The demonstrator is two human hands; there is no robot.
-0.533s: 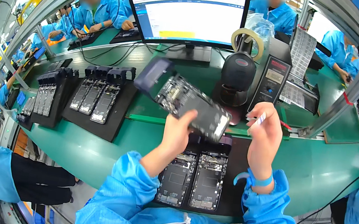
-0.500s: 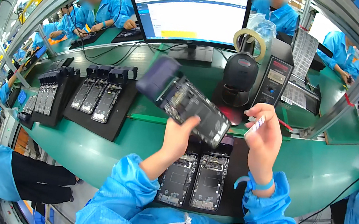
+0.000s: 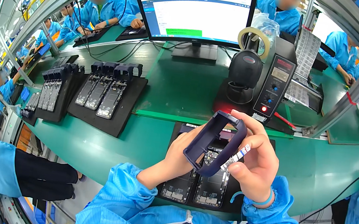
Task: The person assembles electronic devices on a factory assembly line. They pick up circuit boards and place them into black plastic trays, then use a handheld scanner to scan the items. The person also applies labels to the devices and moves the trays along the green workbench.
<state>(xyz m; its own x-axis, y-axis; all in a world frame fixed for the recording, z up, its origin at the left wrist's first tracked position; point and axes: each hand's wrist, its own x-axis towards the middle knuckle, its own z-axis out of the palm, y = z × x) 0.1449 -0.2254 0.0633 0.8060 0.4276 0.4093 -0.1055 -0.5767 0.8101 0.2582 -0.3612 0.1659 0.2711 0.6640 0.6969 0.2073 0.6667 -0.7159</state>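
Far to the left of the left hand [image 3: 181,151], a black tray [image 3: 116,116] on the green surface [image 3: 169,87] carries a row of opened phone bodies [image 3: 101,93], with a second such tray further left. Nearer, the left hand is closed around the lower left side of a dark blue phone frame [image 3: 213,141], its fingers mostly hidden behind it, so how tightly they press cannot be told. The frame is held up off the surface, tilted, its hollow side turned toward the person, right between the two hands. Under both hands lies another black tray [image 3: 176,130] with two opened phone bodies [image 3: 198,186] side by side. The right hand [image 3: 256,163] wraps the frame's right edge, fingers curled over its top, while thumb and forefinger pinch a small white label strip [image 3: 234,157] against the frame's lower right corner. Beyond the right hand stand a black scanner [image 3: 244,70], a control box [image 3: 276,87] with a red light, and behind them a monitor [image 3: 197,10].

The work looks to be at the labelling step: the strip is at the frame but seems not yet stuck down. The next move would call for a steady left grip while the right thumb lines the strip up square and presses it flat without creasing.
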